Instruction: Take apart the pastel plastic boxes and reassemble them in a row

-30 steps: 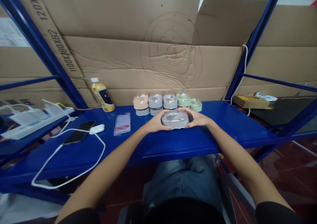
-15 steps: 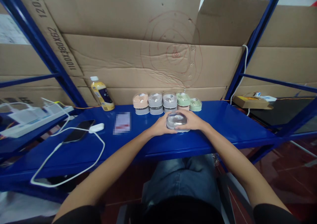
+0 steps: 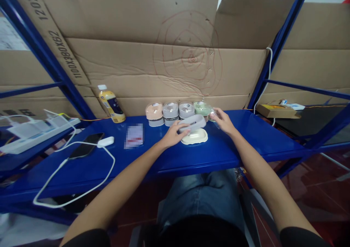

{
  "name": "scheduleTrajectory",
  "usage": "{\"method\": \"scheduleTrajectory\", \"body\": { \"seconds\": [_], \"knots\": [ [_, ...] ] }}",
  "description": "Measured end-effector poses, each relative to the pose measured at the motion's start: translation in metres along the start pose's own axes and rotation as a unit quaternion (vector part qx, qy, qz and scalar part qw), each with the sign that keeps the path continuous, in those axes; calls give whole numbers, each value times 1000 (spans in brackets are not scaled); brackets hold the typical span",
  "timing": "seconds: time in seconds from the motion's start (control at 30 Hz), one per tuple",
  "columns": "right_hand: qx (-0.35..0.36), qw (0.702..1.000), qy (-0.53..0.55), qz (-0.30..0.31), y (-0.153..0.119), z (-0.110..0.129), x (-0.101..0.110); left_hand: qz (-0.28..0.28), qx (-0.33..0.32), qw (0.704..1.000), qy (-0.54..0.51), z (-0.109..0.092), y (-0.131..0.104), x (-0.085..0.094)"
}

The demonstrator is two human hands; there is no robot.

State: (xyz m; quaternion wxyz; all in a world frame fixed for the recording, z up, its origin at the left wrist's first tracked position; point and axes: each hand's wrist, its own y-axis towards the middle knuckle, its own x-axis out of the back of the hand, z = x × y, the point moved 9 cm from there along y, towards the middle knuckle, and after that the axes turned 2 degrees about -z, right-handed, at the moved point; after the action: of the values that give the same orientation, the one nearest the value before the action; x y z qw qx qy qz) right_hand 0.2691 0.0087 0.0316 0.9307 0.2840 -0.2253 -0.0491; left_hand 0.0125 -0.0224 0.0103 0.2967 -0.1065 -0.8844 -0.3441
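My left hand grips a grey oval ring-like part, raised and tilted. Under it, a cream oval base rests on the blue table. Off to the right, my right hand has its fingers closed on a clear lid, held in front of the green box. Behind stands a row of small oval boxes with clear lids, stacked in twos: a pink one, grey ones and a green one. The clear lid and my right hand partly cover the row's right end.
On the blue table, a blurred card, a phone with a white cable and a yellow bottle are at the left. Cardboard lines the back. A brown box sits at the far right.
Both hands held one closed clear-lidded box together. Now the clear lid has moved right in my right hand, the grey part is lifted in my left hand, and the cream base is exposed.
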Motion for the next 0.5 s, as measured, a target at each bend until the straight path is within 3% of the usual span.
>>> {"method": "scheduleTrajectory", "body": {
  "seconds": [0.1, 0.17, 0.23, 0.33, 0.4, 0.5],
  "knots": [
    [-5, 999, 27, -23, -1, 4, 6, -115, 39, 993, -6, 8, 3, 27],
    [-6, 998, 43, -42, 0, 5, 11, -142, 50, 989, 1, 10, 2, 35],
    [-1, 997, 41, -59, -1, 7, 15, -109, 39, 993, 10, 6, 1, 29],
    [38, 998, 15, -40, -3, 18, 10, -2, 3, 1000, 12, -3, -2, 5],
    [83, 997, 1, 10, -7, 31, -1, 44, -8, 999, 5, -6, -6, -10],
    [146, 982, -11, 115, -18, 49, -28, 57, -10, 998, -25, -7, -8, -20]
  ]
}}
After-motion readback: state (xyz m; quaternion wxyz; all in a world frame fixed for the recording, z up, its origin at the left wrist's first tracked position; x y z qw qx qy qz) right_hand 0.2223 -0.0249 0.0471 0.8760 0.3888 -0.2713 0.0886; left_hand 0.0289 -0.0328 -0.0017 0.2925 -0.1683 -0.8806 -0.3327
